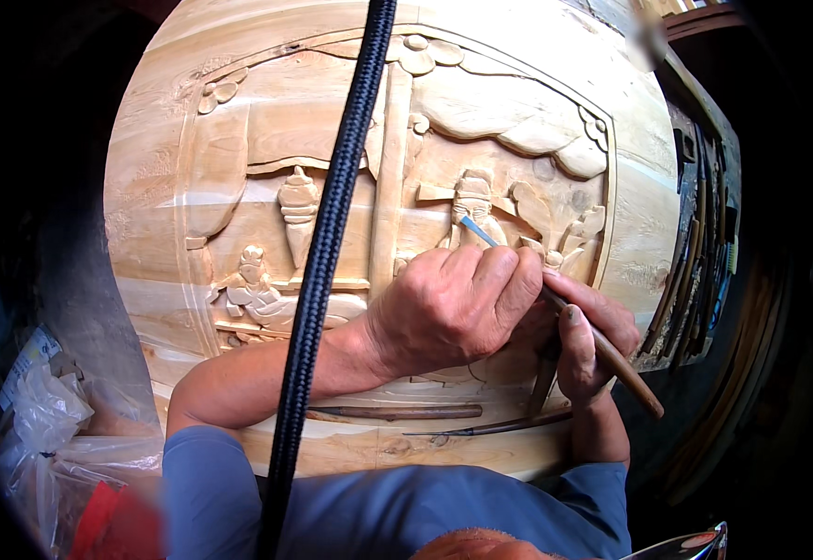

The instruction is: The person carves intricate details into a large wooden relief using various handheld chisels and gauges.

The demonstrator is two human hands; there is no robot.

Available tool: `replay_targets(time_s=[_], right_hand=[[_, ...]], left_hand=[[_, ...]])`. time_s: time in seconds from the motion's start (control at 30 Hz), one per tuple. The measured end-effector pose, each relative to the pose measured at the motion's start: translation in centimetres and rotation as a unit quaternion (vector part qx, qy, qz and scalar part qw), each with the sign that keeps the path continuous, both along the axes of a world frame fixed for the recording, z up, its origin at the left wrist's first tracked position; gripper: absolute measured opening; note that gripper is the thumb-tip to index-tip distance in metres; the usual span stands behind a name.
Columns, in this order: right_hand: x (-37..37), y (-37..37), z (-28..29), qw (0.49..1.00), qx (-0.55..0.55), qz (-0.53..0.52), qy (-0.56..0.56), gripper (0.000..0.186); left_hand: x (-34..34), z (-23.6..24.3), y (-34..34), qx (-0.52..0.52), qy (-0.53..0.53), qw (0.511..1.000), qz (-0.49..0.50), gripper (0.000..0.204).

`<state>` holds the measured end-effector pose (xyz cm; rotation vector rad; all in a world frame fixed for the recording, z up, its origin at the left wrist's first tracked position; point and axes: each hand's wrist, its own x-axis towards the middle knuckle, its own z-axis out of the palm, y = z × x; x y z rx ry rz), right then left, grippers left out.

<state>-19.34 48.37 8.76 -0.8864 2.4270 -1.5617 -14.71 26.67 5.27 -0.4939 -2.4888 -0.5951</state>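
Note:
A wood carving chisel runs slantwise across the right half of a pale carved relief panel (154,177). My left hand (458,303) is closed around its front part, with the bluish steel blade (477,231) sticking out past the fingers. The blade's tip lies over the chest of a carved figure (472,198) with a hat. Farther back, my right hand (593,331) is wrapped round the brown wooden handle (625,373), whose end points to the lower right. Both hands cover the carving beneath them.
Two thin tools, one with a brown handle (425,412) and one with a dark handle (518,426), lie along the panel's near edge. Many long tools (691,252) stand in a rack at the right. A black braided cable (332,215) crosses the view. A clear plastic bag (47,420) sits at lower left.

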Motion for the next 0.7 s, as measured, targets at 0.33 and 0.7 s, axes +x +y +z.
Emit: replay_targets(time_s=[0.33, 0.7], right_hand=[[0.1, 0.0, 0.2, 1.0, 0.013, -0.013, -0.016, 0.032], [-0.1, -0.5, 1.3, 0.999, 0.022, -0.013, -0.03, 0.03]], left_hand=[[-0.1, 0.0, 0.0, 0.003, -0.008, 1.0, -0.002, 0.034], [-0.1, 0.2, 0.0, 0.019, -0.01, 1.0, 0.006, 0.032]])
